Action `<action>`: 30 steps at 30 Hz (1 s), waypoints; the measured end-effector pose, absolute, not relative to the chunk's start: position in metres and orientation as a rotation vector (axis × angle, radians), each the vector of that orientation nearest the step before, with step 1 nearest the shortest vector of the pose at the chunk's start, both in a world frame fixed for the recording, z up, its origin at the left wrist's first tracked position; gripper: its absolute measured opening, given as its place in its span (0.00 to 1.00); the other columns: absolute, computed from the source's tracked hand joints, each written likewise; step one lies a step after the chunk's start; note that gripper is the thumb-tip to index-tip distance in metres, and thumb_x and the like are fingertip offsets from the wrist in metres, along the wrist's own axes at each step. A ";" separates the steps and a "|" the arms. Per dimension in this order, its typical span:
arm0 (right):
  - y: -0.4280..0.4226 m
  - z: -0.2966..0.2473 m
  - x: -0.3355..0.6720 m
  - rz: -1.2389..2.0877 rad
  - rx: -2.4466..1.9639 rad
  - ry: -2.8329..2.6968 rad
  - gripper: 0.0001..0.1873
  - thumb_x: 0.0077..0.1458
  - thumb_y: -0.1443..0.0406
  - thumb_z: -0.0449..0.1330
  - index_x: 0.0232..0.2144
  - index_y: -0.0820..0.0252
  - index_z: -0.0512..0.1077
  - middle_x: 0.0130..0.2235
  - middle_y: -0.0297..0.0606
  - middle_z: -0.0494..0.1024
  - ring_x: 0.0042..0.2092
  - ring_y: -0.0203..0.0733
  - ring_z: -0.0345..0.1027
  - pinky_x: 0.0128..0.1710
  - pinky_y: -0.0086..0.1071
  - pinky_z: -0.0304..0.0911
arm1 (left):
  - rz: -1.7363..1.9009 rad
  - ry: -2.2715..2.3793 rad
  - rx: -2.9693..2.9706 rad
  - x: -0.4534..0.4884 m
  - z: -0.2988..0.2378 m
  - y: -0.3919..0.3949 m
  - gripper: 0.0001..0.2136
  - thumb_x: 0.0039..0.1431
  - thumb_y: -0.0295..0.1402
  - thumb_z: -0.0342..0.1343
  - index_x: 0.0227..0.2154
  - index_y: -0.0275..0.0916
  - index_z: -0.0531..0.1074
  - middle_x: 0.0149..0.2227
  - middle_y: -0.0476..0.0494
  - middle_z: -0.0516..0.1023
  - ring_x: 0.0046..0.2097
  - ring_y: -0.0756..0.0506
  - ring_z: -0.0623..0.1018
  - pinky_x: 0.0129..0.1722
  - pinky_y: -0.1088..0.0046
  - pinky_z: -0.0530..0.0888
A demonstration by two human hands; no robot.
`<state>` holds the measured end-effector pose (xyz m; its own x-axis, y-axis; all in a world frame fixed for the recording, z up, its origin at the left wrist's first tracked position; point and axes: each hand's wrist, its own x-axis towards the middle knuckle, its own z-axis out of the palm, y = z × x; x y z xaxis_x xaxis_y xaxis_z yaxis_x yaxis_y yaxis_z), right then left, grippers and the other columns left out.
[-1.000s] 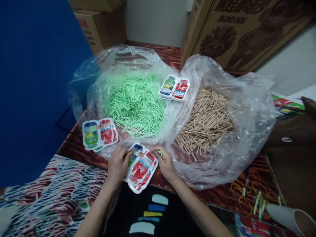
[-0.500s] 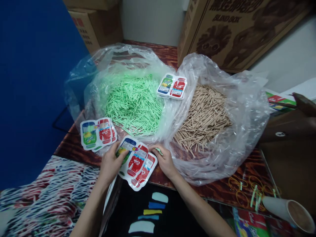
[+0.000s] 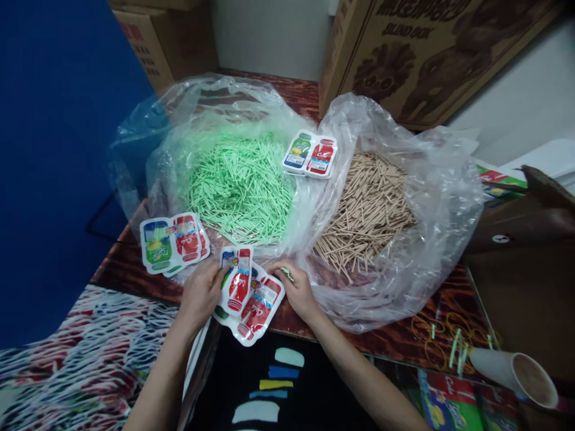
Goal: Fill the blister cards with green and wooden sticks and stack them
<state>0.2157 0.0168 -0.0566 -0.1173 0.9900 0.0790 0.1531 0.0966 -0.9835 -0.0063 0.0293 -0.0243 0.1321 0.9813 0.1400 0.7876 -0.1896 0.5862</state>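
My left hand (image 3: 200,291) pinches a bottle-shaped printed packet (image 3: 238,281) with a red Cola half, turned at an angle over a second Cola packet (image 3: 263,302). My right hand (image 3: 294,290) is closed around several short green sticks (image 3: 287,273), its fingertips at the upper right edge of the lower packet. Behind both hands, a heap of green sticks (image 3: 240,188) lies in a clear plastic bag (image 3: 173,140). To the right is a heap of brown sticks (image 3: 366,209) in another clear bag (image 3: 449,215).
A stack of Sprite and Cola packets (image 3: 173,244) lies left of my hands; another stack (image 3: 309,154) rests between the bags. A paper cup (image 3: 512,374) lies on its side near rubber bands (image 3: 435,353). Cardboard boxes (image 3: 404,72) stand behind. Netted packets (image 3: 90,359) are at lower left.
The upper packet in my left hand has turned and shifted left, uncovering more of the lower Cola packet. My right hand stays almost in place with the green sticks.
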 end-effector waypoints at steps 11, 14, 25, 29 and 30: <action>0.017 -0.056 0.215 1.137 -1.209 -1.444 0.08 0.60 0.64 0.54 0.33 0.55 0.73 0.34 0.37 0.76 0.40 0.43 0.70 0.43 0.35 0.62 | 1.225 1.917 1.729 -0.013 -0.025 0.024 0.06 0.58 0.36 0.55 0.30 0.39 0.72 0.27 0.51 0.73 0.29 0.49 0.72 0.32 0.74 0.68; 0.016 -0.055 0.216 1.161 -1.226 -1.417 0.08 0.59 0.63 0.55 0.32 0.55 0.74 0.34 0.36 0.76 0.39 0.43 0.70 0.43 0.35 0.62 | 1.313 1.818 1.683 -0.014 -0.023 0.022 0.06 0.57 0.35 0.55 0.30 0.39 0.73 0.30 0.50 0.75 0.32 0.48 0.74 0.36 0.73 0.71; 0.058 0.027 0.232 1.692 -0.793 -0.455 0.04 0.53 0.63 0.63 0.29 0.57 0.72 0.32 0.33 0.80 0.41 0.41 0.75 0.55 0.41 0.62 | 1.121 1.295 1.805 0.032 -0.016 0.010 0.06 0.60 0.29 0.53 0.29 0.39 0.74 0.31 0.46 0.76 0.35 0.47 0.74 0.36 0.71 0.70; 0.072 0.044 0.225 1.933 -0.647 -0.341 0.05 0.56 0.66 0.60 0.28 0.58 0.71 0.34 0.34 0.81 0.43 0.40 0.75 0.57 0.41 0.61 | 1.102 1.197 1.831 0.043 -0.016 0.009 0.06 0.61 0.28 0.53 0.31 0.39 0.74 0.32 0.46 0.76 0.35 0.47 0.74 0.37 0.71 0.68; 0.073 0.044 0.223 1.968 -0.637 -0.330 0.05 0.57 0.66 0.59 0.28 0.58 0.71 0.35 0.35 0.81 0.44 0.40 0.75 0.56 0.41 0.61 | 1.099 1.181 1.827 0.045 -0.015 0.009 0.06 0.61 0.27 0.52 0.32 0.39 0.74 0.32 0.45 0.77 0.36 0.47 0.74 0.38 0.71 0.68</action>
<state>0.2228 0.0728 0.0439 -0.3612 0.8854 -0.2925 -0.7418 -0.4629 -0.4853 0.0449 0.0090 -0.0151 0.2281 0.9319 0.2818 0.3485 -0.3485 0.8701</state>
